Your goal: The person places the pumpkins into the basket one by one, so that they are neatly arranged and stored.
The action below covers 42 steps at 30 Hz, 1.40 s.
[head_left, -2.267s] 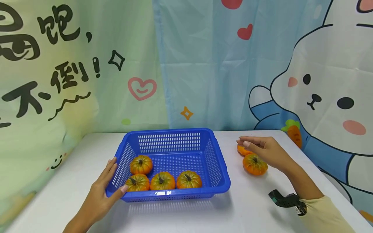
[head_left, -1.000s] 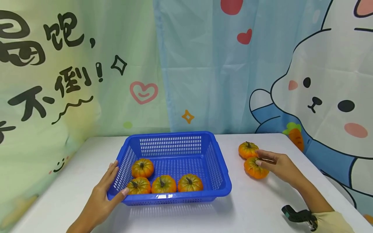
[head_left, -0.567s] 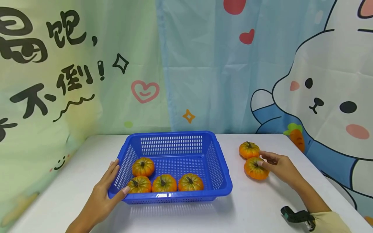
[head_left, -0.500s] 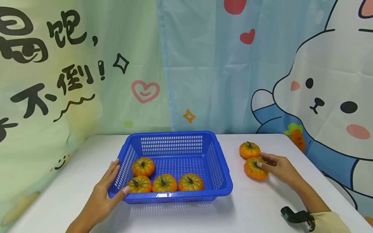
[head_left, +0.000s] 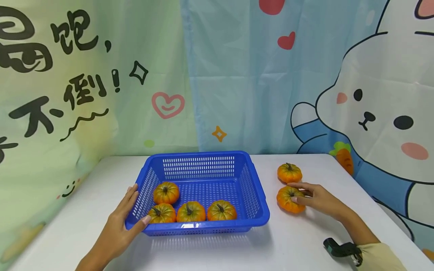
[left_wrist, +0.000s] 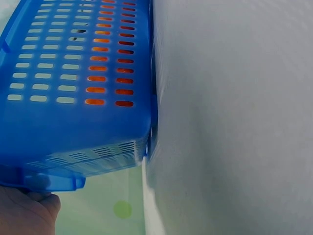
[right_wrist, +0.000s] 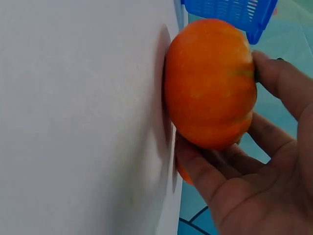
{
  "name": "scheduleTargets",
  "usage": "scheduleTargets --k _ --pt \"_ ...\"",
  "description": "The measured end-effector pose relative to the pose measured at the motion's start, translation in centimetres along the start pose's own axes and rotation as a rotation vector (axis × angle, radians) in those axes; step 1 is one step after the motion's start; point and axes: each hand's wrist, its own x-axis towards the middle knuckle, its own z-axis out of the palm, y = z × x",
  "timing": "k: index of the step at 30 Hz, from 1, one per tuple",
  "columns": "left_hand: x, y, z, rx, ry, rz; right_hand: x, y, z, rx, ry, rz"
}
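Note:
My right hand grips a small orange pumpkin on the table's right side. In the right wrist view, its thumb and fingers are round the pumpkin, close beside the white tabletop. Just behind it sits a second loose pumpkin. My left hand holds the near left corner of a blue plastic basket, thumb over the rim and fingers along the left side. Inside the basket, one pumpkin lies behind a row of three along the front wall. The left wrist view shows the basket's slotted side.
The white table extends on both sides of the basket. Behind it hangs a printed curtain with a rabbit and lettering. A black wrist-camera mount sits at the right sleeve.
My right hand has come down from over the two loose pumpkins, taken hold of the nearer one and drawn it slightly left, off the other. The left hand stays at the basket corner.

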Motion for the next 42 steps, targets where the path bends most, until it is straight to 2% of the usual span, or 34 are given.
scheduleTargets --k 7,15,19,30,42 --pt "-0.1 -0.1 0.1 0.003 0.001 -0.012 0.4 -0.3 0.5 -0.04 0.086 -0.007" --pt "0.1 -0.1 0.1 0.012 0.008 0.003 0.4 -0.7 0.6 -0.014 0.163 -0.031" --pt "0.1 -0.1 0.2 0.012 0.003 -0.008 0.5 -0.9 0.6 -0.002 0.168 -0.042" --pt "0.0 0.0 0.0 0.008 0.012 0.012 0.1 -2.1 1.3 -0.006 0.203 -0.057" --pt "-0.1 -0.1 0.2 -0.002 0.022 0.015 -1.0 -4.1 0.3 0.051 0.232 -0.084"
